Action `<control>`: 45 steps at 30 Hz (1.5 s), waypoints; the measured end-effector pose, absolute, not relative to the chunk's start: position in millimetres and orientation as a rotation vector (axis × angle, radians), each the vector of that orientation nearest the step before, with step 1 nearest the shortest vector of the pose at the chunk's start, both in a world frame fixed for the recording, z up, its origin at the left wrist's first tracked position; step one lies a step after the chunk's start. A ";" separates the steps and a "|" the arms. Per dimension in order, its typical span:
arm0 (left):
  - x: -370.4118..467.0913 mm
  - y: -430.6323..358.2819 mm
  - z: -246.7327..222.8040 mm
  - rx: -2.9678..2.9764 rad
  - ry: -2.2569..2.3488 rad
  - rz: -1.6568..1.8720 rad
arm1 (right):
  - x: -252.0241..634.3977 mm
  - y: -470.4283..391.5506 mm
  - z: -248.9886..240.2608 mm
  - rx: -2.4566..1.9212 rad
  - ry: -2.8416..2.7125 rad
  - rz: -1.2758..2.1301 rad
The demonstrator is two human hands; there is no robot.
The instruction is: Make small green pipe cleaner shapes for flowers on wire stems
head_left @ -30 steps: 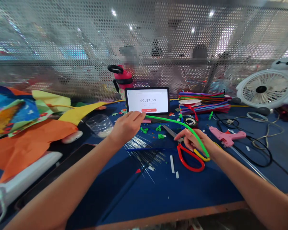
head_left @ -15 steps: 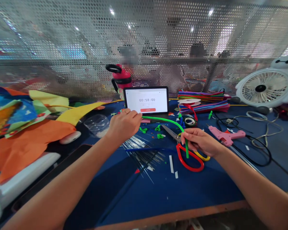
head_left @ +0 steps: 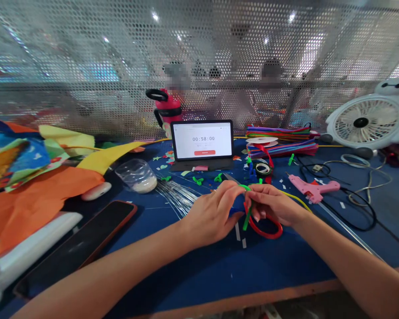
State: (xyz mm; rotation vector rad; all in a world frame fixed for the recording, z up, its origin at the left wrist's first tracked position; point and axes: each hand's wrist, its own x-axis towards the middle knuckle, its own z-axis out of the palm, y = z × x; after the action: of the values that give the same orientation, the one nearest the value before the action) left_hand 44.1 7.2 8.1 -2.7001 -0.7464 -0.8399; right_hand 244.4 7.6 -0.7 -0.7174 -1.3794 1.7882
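A fuzzy green pipe cleaner (head_left: 248,219) is held between my two hands over the table, its short end hanging down. My left hand (head_left: 213,215) has its fingers curled at the bent upper part. My right hand (head_left: 271,203) pinches it just beside them, so the bend itself is mostly covered. Directly below lie scissors with red handles (head_left: 269,231), partly hidden by the right hand. Small twisted green pieces (head_left: 197,180) rest behind the left hand, near a fan of thin silvery wires (head_left: 177,199).
A tablet (head_left: 204,139) showing a timer stands at the back. Pipe cleaner bundles (head_left: 282,148), a tape roll (head_left: 262,167), a pink glue gun (head_left: 314,187) and a fan (head_left: 362,122) are to the right. On the left lie a phone (head_left: 83,239), a clear cup (head_left: 133,173) and orange felt (head_left: 43,190).
My left hand has come down and right from in front of the tablet to meet my right hand. The green pipe cleaner, stretched in an arc before, is now bent between the fingers.
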 end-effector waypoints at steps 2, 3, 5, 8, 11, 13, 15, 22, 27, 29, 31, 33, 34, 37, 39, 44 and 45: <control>44.1 3.1 7.8 -2.554 -0.655 -0.762 | 242.9 7.3 -0.6 -0.706 -1.324 1.769; 44.0 1.9 8.1 -2.492 -0.626 -0.704 | 242.3 7.0 -0.5 -0.710 -1.312 1.757; 43.7 0.6 9.2 -2.411 -0.583 -0.608 | 241.5 6.2 -0.6 -0.727 -1.312 1.737; 42.8 0.4 9.8 -2.372 -0.503 -0.556 | 240.1 5.0 -1.4 -0.764 -1.351 1.706; 42.3 0.2 8.1 -2.364 -0.462 -0.580 | 237.8 3.9 -2.1 -0.825 -1.395 1.613; 43.2 -0.3 6.8 -2.394 -0.461 -0.643 | 236.4 3.4 -2.0 -0.855 -1.402 1.562; 44.8 -0.5 7.2 -2.498 -0.548 -0.743 | 235.9 3.4 -1.5 -0.864 -1.403 1.548; 45.8 2.6 20.4 -2.908 -0.999 -0.885 | 238.4 3.1 -0.3 -0.892 -1.527 1.433; 42.5 0.3 18.1 -2.786 -0.841 -0.911 | 236.2 -0.8 3.9 -0.941 -1.625 1.173; 42.2 -1.1 15.3 -2.707 -0.747 -0.913 | 236.4 -1.9 4.9 -0.969 -1.616 1.176; 42.3 -1.8 13.0 -2.617 -0.635 -0.845 | 236.9 -2.1 4.3 -0.996 -1.580 1.274; 42.5 -1.8 11.6 -2.519 -0.521 -0.751 | 236.8 -1.8 2.8 -1.004 -1.538 1.361; 42.4 -1.6 11.2 -2.475 -0.474 -0.707 | 236.5 -1.6 2.2 -1.004 -1.520 1.378; 41.3 -0.9 11.1 -2.387 -0.399 -0.580 | 234.3 -1.5 1.7 -0.997 -1.482 1.398; 40.2 -1.2 11.7 -2.367 -0.374 -0.510 | 232.6 -2.1 2.5 -0.992 -1.466 1.406; 39.7 -4.0 12.8 -2.366 -0.292 -0.488 | 230.2 -3.3 4.4 -0.968 -1.463 1.404; 40.0 -4.1 12.4 -2.378 -0.295 -0.490 | 230.1 -3.2 4.3 -0.962 -1.465 1.390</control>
State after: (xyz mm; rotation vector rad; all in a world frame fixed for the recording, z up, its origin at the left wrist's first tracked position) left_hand 40.0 -4.1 12.4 -2.3777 -0.2950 -0.4904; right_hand 230.1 -3.2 4.3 -0.9619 -1.4653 1.3896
